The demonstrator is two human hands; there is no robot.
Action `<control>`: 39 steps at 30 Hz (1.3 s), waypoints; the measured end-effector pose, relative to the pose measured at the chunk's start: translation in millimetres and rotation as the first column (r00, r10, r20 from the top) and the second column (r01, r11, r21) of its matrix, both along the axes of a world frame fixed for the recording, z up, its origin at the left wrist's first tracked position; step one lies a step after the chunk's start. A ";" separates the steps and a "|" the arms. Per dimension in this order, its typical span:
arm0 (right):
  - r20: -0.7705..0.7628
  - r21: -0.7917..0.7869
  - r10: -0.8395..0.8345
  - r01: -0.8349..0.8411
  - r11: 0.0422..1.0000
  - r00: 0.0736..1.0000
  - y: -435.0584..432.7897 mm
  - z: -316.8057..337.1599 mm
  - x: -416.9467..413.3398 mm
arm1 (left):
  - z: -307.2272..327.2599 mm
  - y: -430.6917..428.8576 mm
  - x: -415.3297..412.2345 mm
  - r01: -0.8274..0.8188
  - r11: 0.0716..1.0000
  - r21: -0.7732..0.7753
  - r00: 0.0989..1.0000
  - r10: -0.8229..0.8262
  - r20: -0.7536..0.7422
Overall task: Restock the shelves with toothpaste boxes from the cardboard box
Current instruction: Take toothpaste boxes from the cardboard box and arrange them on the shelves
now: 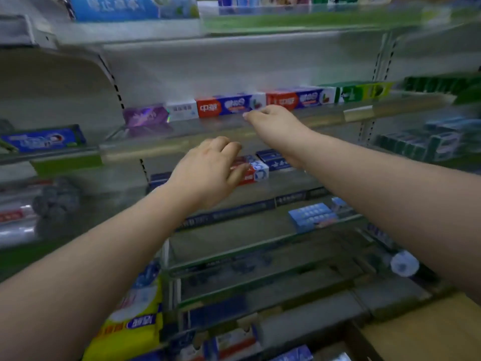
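A red-and-blue toothpaste box (229, 106) lies lengthwise on the middle shelf (325, 118), in a row with a second red-and-blue box (299, 99), a purple box (145, 115) and a white box (182, 110). My right hand (273, 119) reaches to the first box's right end, fingers loosely curled, fingertips just at its lower corner. No grip shows. My left hand (208, 168) hovers lower with relaxed fingers and holds nothing, in front of a red-and-white box (256, 173) on the shelf below. The cardboard box (429, 332) shows at the bottom right; its contents are out of view.
Green boxes (364, 92) continue the row to the right. Dark blue boxes (273, 158) and light blue packs (312, 217) lie on lower shelves. A blue box (44, 139) sits on the left unit, and yellow packs (130, 321) stand at the bottom left. The whole view is motion-blurred.
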State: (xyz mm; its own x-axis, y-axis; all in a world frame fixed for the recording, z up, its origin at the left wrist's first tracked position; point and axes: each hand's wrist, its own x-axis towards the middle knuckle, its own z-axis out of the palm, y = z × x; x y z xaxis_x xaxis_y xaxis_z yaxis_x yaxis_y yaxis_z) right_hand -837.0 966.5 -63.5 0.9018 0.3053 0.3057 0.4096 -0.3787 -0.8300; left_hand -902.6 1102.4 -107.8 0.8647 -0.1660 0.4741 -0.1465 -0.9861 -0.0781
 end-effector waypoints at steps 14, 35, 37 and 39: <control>-0.592 -0.199 -0.203 0.102 0.975 0.780 -230.2 -232.6 -53.1 | -222.4 -225.4 -41.2 -0.248 0.823 -0.510 0.777 -0.146 -0.613; -0.759 -0.371 -0.293 -0.016 0.929 0.581 -232.6 -546.0 3.6 | -518.6 -219.4 10.4 -0.535 0.754 -0.381 0.450 -0.128 -0.884; -0.784 -0.391 -0.276 -0.096 0.915 0.556 -232.7 -590.7 1.5 | -561.7 -220.8 4.2 -0.564 0.746 -0.355 0.423 -0.108 -0.900; -0.803 -0.395 -0.260 -0.152 0.906 0.536 -235.7 -639.7 5.8 | -614.1 -223.1 0.0 -0.605 0.730 -0.318 0.397 -0.069 -0.915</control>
